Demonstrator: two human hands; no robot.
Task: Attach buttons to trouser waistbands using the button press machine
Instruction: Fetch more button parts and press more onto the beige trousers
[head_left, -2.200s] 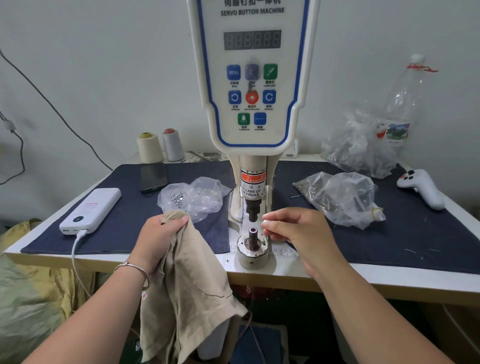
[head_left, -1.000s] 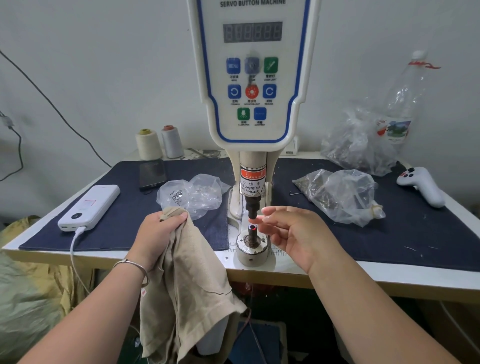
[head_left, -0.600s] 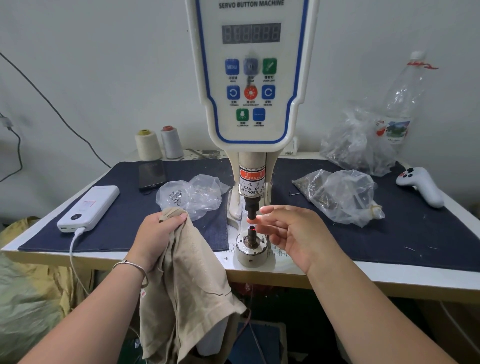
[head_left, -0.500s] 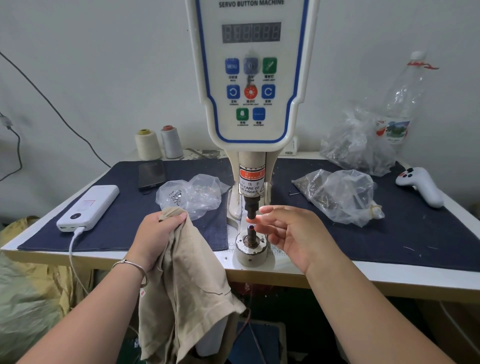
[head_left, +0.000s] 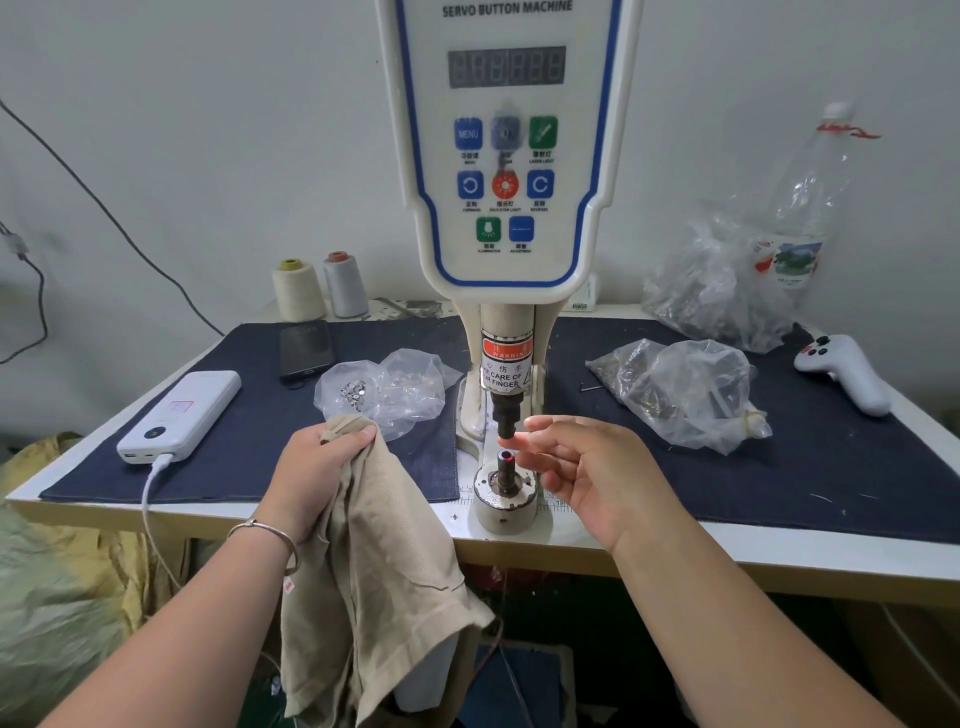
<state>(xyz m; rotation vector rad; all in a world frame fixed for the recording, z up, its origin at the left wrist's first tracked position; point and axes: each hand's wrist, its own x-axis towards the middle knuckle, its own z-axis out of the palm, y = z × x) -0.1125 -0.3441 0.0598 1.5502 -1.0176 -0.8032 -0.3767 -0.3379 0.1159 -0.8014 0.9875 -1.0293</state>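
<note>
The servo button machine (head_left: 506, 156) stands at the table's middle, its upper punch (head_left: 506, 415) hanging over the round lower die (head_left: 505, 491), whose top glows with a red laser dot. My left hand (head_left: 317, 467) grips a bunched corner of beige trousers (head_left: 374, 545), which hang over the table's front edge left of the die. My right hand (head_left: 587, 478) hovers right of the die, fingers apart, its index fingertip touching the punch tip. I see nothing held in it.
A clear bag of metal buttons (head_left: 387, 389) lies left of the machine, and another bag (head_left: 685, 389) lies on its right. A power bank (head_left: 182, 415), phone (head_left: 305, 348), thread cones (head_left: 297, 291), white controller (head_left: 841, 379) and bottle (head_left: 810, 208) ring the dark mat.
My right hand rose from a pinch at the lower die up to the punch tip, and its fingers spread. My left hand and the trousers stayed put.
</note>
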